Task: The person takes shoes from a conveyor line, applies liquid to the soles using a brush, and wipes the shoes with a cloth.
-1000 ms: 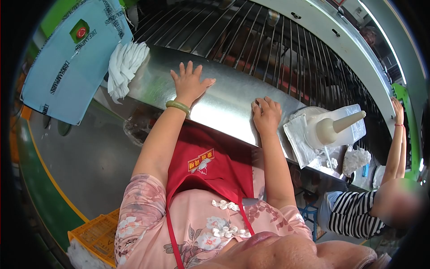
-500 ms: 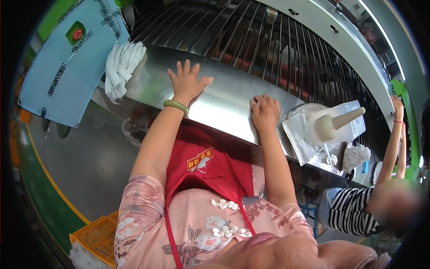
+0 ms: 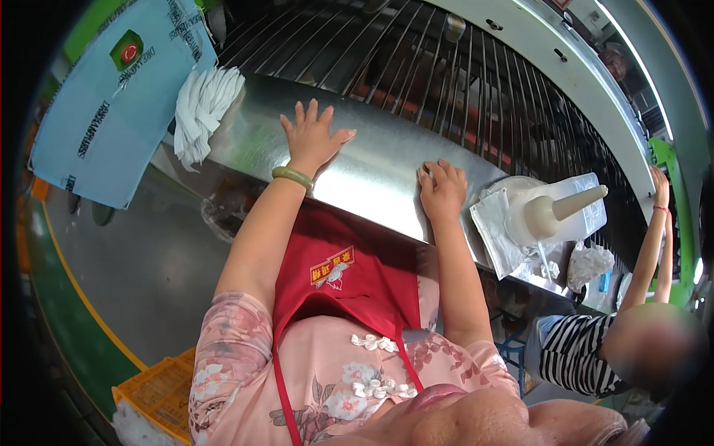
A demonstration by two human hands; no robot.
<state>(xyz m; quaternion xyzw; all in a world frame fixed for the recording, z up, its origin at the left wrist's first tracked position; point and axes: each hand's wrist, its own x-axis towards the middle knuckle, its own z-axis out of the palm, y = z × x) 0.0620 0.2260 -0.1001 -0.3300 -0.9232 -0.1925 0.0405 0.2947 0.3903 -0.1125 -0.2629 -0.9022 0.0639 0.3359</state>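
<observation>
My left hand (image 3: pixel 312 140) lies palm down on a shiny steel ledge (image 3: pixel 372 178), fingers spread, with a green bangle (image 3: pixel 293 176) on the wrist. Holding nothing, my right hand (image 3: pixel 444 187) rests on the same ledge with its fingers slightly bent and apart. Just right of it are a folded white cloth (image 3: pixel 500 232) and a squeeze bottle (image 3: pixel 543 218) with a long beige nozzle, tilted in a clear plastic container (image 3: pixel 587 197). A bundle of white cloth strips (image 3: pixel 202 111) sits at the ledge's left end.
Beyond the ledge runs a conveyor of metal rods (image 3: pixel 416 67). A blue-covered panel (image 3: pixel 111 111) with a red button stands at the left. Crumpled white material (image 3: pixel 589 265) lies at the right. A co-worker in a striped shirt (image 3: pixel 576 353) reaches forward there. A yellow crate (image 3: pixel 160 394) is at lower left.
Both my hands stay in place on the ledge. The co-worker's head and arms have shifted slightly, and the view has moved a little.
</observation>
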